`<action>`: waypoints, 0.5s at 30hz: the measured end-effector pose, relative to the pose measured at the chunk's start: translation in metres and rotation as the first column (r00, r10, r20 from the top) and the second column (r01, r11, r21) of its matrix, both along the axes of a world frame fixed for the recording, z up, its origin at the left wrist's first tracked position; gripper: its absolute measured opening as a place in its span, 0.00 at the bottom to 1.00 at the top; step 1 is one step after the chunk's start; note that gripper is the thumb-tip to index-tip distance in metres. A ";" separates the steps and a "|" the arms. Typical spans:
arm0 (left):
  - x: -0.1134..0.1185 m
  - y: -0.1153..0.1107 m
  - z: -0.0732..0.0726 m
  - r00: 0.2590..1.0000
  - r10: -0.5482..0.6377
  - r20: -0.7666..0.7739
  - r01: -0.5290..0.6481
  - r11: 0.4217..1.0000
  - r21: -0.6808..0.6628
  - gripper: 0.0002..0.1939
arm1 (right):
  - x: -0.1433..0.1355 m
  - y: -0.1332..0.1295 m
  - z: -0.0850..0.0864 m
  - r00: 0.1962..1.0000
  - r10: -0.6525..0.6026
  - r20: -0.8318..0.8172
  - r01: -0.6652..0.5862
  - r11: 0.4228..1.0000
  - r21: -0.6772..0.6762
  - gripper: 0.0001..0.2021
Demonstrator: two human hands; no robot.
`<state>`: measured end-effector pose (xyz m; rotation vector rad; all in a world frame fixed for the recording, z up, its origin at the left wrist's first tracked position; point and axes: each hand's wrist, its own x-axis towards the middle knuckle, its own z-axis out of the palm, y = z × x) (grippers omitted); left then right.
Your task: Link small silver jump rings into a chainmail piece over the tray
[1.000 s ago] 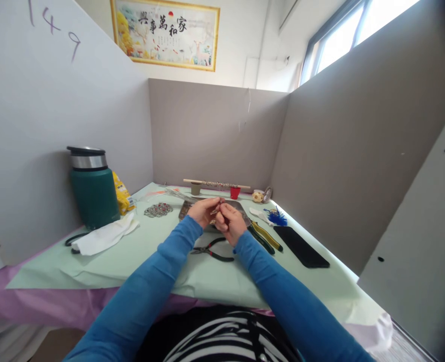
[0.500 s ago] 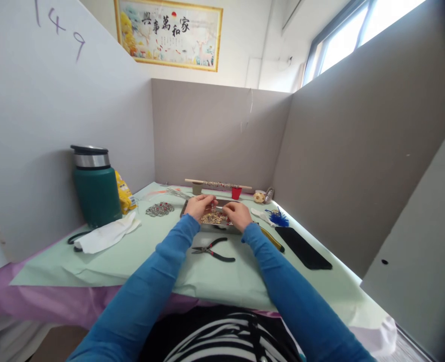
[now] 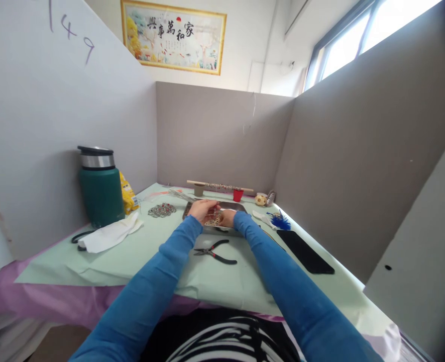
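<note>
My left hand (image 3: 204, 210) is over the left part of a metal tray (image 3: 238, 206), fingers pinched together; what they hold is too small to make out. Lower down, my right hand (image 3: 228, 218) reaches into the tray at the small gold-coloured beads (image 3: 213, 220), its fingers closed and their tips mostly hidden. In front of the tray lie pliers with black handles (image 3: 217, 251), jaws pointing left. A heap of silvery chain-like pieces with red beads (image 3: 162, 210) rests left of the tray.
Behind the tray, a beaded stick (image 3: 222, 186) rests across a red cup (image 3: 238, 195) and an olive cup (image 3: 199, 190). A black phone-like slab (image 3: 304, 251) and blue tassel (image 3: 280, 220) lie right. Left stand a green bottle (image 3: 101, 193) and white cloth (image 3: 111, 235). Partitions enclose the table.
My right hand has moved left and down into the beads, closer to my left hand. The left hand stays over the tray, turned slightly. The whole view has shifted a little.
</note>
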<state>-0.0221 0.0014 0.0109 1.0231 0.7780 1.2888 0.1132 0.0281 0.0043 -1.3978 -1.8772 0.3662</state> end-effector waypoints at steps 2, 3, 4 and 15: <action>0.000 0.001 0.000 1.000 0.002 -0.006 -0.002 1.000 -0.003 0.06 | 0.007 0.003 -0.001 1.000 0.013 0.012 -0.013 0.999 -0.033 0.10; -0.001 0.002 0.000 1.000 0.006 -0.010 -0.006 1.000 -0.007 0.06 | 0.011 0.005 -0.001 1.000 0.022 0.022 -0.020 0.998 -0.055 0.09; -0.001 0.002 0.000 1.000 0.010 -0.016 -0.010 1.000 -0.010 0.06 | 0.014 0.007 -0.002 0.999 0.030 0.033 -0.027 0.996 -0.081 0.09; 0.000 -0.003 0.002 0.997 0.032 -0.065 -0.033 0.999 -0.017 0.06 | 0.004 0.024 -0.009 0.955 0.213 0.208 -0.130 0.926 -0.354 0.10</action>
